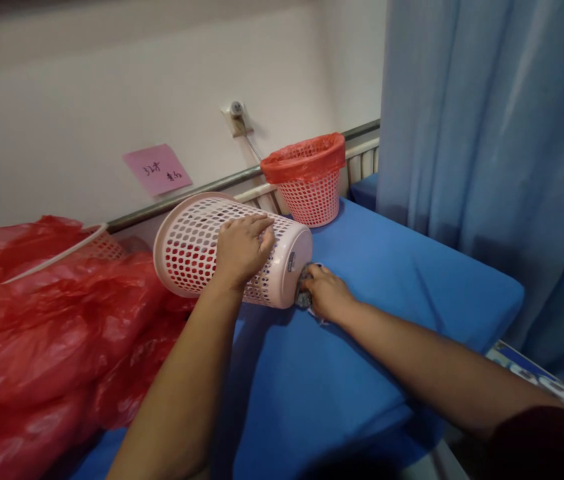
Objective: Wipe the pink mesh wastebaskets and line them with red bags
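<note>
A pale pink perforated plastic wastebasket (197,233) lies on its side on the blue surface, its base facing right. My left hand (245,248) bears down on its upper side and holds it there, fingers bent over the wall; some fingertips are hidden. At the lower edge of the base, my right hand (329,293) is closed around a crumpled grey cloth (304,299), which touches the plastic. A small dark label (291,261) shows on the base's rim.
Behind stands another pink basket (312,200) lined with a red bag (307,157). Red plastic bags (52,347) pile up on the left, with a basket partly beneath. A pink paper note (157,169) and a socket with a plug (237,120) are on the wall. A blue curtain (462,133) hangs right.
</note>
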`<state>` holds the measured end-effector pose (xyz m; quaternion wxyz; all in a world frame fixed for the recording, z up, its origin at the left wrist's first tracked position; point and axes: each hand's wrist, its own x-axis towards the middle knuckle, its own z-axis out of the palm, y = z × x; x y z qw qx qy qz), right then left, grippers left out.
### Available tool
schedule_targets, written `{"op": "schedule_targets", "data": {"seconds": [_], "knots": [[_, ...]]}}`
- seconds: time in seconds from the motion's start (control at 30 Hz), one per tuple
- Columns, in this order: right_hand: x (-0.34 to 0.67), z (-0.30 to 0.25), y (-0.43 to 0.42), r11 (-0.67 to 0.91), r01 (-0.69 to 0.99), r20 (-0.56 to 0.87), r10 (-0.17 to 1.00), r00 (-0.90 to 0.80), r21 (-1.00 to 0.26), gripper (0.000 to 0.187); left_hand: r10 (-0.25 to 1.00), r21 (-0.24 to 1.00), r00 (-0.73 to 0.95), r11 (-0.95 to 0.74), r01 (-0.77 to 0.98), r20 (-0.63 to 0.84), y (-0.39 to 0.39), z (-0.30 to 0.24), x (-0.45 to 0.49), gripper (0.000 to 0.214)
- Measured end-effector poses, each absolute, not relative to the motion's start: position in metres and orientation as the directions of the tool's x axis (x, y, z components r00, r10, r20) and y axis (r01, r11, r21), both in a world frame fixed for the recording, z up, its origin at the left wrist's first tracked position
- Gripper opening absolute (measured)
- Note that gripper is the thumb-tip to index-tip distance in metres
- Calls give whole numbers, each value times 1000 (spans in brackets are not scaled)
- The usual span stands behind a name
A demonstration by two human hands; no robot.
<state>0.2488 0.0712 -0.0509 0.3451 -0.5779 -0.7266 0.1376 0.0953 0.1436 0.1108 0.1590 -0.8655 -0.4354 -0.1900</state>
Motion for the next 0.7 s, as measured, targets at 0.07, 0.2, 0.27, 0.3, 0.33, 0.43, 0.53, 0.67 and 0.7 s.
{"op": "schedule_targets", "data": {"seconds": [0.07,0.2,0.27,0.3,0.33,0.43,0.53,0.67,0.7], "knots": [[254,-55,84,179,708,340,936,91,-683,28,699,-107,541,-563,819,467,142,111,95,42],[272,-58,109,6,580,260,898,356,-815,31,701,-99,537,-562,821,469,141,111,95,42],[277,-58,117,-40,527,223,877,425,-849,34,700,-90,540,-570,817,468,143,111,95,41],[276,-57,118,-47,513,212,875,434,-857,37,699,-90,542,-572,815,466,144,111,96,41],[274,-56,117,-47,503,202,880,429,-863,39,699,-91,544,-573,814,465,145,111,96,41],[259,-52,104,-10,495,177,928,328,-869,41,695,-97,546,-574,813,468,148,112,99,42],[242,-50,82,51,473,149,974,171,-880,35,691,-93,547,-578,811,473,149,112,100,42],[236,-52,74,52,376,77,996,52,-925,19,689,-108,554,-578,809,468,148,113,99,42],[238,-52,79,34,349,64,995,73,-936,16,689,-110,555,-578,809,466,148,113,99,42]]}}
